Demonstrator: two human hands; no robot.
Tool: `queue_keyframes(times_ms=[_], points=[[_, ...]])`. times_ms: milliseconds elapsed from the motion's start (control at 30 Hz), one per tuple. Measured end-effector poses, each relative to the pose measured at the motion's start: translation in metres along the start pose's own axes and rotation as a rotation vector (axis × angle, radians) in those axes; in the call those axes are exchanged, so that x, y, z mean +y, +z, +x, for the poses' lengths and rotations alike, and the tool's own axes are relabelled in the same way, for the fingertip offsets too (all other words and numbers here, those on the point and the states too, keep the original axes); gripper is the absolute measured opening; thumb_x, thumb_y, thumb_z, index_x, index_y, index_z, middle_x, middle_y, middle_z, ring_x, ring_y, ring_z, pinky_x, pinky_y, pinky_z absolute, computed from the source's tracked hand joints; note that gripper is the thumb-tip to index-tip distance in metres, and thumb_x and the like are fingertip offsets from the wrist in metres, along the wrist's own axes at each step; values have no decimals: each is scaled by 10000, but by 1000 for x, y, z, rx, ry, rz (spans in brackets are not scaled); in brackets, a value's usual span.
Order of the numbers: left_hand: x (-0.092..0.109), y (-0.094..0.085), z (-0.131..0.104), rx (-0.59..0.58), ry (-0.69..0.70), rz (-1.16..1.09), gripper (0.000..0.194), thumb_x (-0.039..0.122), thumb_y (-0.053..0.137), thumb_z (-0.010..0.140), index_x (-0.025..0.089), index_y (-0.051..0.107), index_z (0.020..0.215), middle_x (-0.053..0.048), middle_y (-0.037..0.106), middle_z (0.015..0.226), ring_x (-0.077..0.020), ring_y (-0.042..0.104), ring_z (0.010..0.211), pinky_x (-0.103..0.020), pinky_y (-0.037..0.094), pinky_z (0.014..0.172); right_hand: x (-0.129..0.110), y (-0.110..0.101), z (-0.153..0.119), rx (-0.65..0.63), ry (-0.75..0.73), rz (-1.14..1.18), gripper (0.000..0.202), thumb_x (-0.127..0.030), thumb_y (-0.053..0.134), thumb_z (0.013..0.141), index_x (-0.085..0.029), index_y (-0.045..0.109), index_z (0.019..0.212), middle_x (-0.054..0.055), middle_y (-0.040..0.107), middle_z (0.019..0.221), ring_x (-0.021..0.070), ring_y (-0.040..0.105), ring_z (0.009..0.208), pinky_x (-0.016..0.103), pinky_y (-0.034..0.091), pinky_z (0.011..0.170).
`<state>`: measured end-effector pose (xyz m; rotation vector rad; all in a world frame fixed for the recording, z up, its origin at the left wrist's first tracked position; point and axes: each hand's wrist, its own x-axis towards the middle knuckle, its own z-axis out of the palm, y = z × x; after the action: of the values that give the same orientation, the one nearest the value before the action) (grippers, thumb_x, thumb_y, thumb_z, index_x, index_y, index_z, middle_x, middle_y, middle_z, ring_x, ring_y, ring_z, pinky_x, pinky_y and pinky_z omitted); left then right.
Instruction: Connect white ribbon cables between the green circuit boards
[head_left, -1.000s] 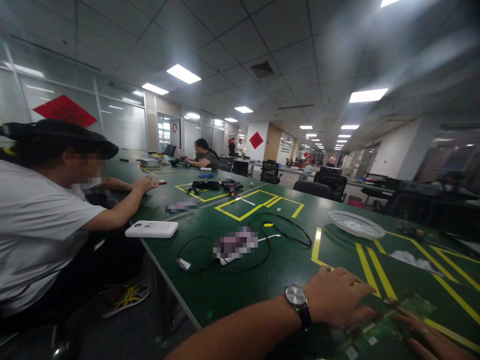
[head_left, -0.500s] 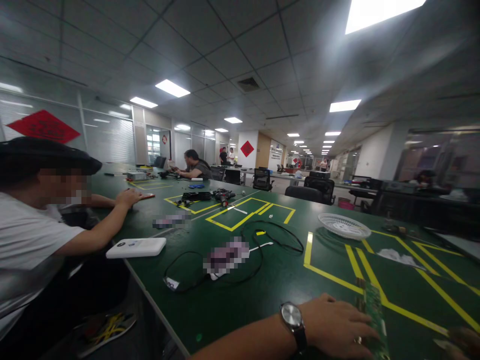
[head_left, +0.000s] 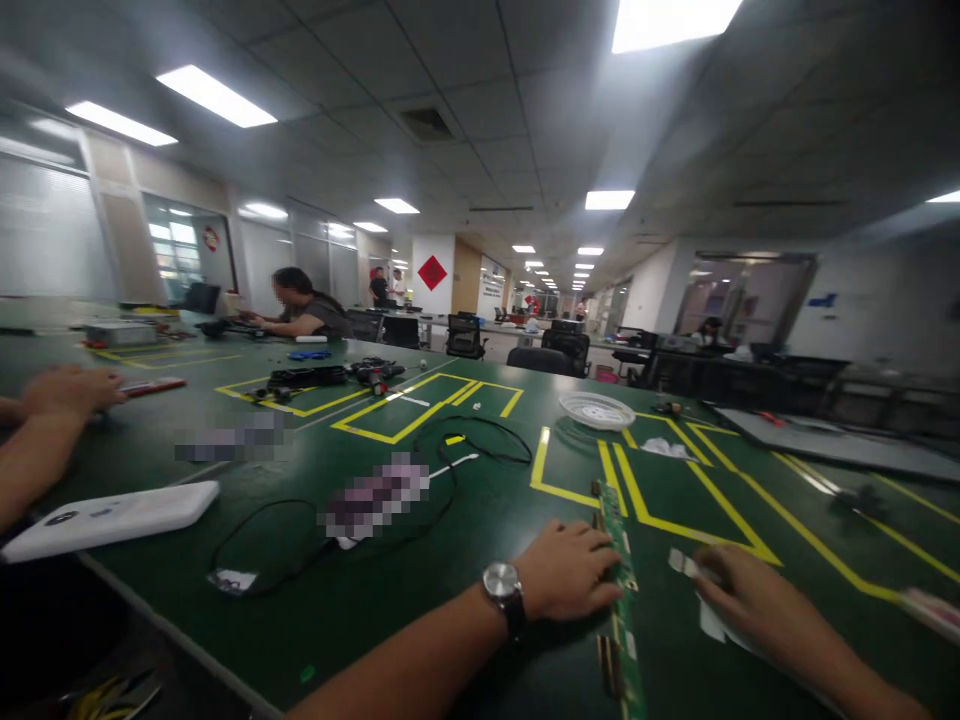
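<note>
A long, narrow green circuit board [head_left: 624, 625] with brass-coloured parts along its left side lies on the green table [head_left: 420, 640]. My left hand [head_left: 566, 572], a watch on its wrist, holds the board by its left edge, fingers bent over it. To the right of the board, my right hand [head_left: 757, 600] is closed on a crumpled white tissue [head_left: 712, 622]. One end of the tissue sticks out past the fingertips and another part hangs below the hand. The hand is slightly blurred.
A white round basket [head_left: 596, 411] stands beyond the board, near a crumpled white sheet [head_left: 666, 449]. Black cable [head_left: 517, 440] loops across the table by a blurred-out phone. At left are a white power bank [head_left: 112, 518] and a co-worker's hand [head_left: 71, 390]. Yellow tape marks the tabletop.
The view has swung to the right. My right hand, barely seen at the right edge before, has come in beside the board with the tissue. My left hand stays on the board.
</note>
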<state>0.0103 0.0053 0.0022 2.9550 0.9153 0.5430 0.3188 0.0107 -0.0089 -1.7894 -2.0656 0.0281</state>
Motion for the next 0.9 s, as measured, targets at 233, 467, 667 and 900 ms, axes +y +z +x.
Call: queue_keyframes(times_ms=[233, 467, 667, 900], points=[[4, -1, -1, -8, -95, -90, 425, 435, 465, 976, 235, 479, 1351, -81, 436, 1479, -274, 414, 1321, -451, 381, 1021, -60, -12, -14, -103, -118, 29, 258, -374, 542, 842, -196, 692, 953, 86, 679, 960, 237, 627, 887, 324, 473, 760], [4, 0, -1, -54, -78, -98, 450, 436, 386, 1004, 245, 441, 1408, -69, 424, 1506, -262, 383, 1358, -460, 328, 1052, -75, -4, -12, -73, -222, 23, 379, -299, 559, 862, -191, 653, 1213, 113, 636, 1168, 245, 597, 1053, 353, 434, 947], [3, 1, 0, -68, -73, -117, 446, 429, 378, 1005, 244, 443, 1406, -68, 428, 1507, -265, 378, 1364, -473, 306, 1061, -77, -1, -2, -66, -132, -15, 262, -310, 558, 874, -185, 729, 1029, 101, 684, 1013, 246, 621, 960, 351, 455, 866], [2, -1, 0, -85, -62, -152, 433, 420, 386, 1001, 264, 448, 1400, -59, 422, 1512, -273, 363, 1377, -487, 298, 1070, -78, 6, 3, -49, -181, 38, 275, -281, 580, 860, -180, 726, 1070, 95, 714, 1022, 244, 632, 980, 346, 459, 886]])
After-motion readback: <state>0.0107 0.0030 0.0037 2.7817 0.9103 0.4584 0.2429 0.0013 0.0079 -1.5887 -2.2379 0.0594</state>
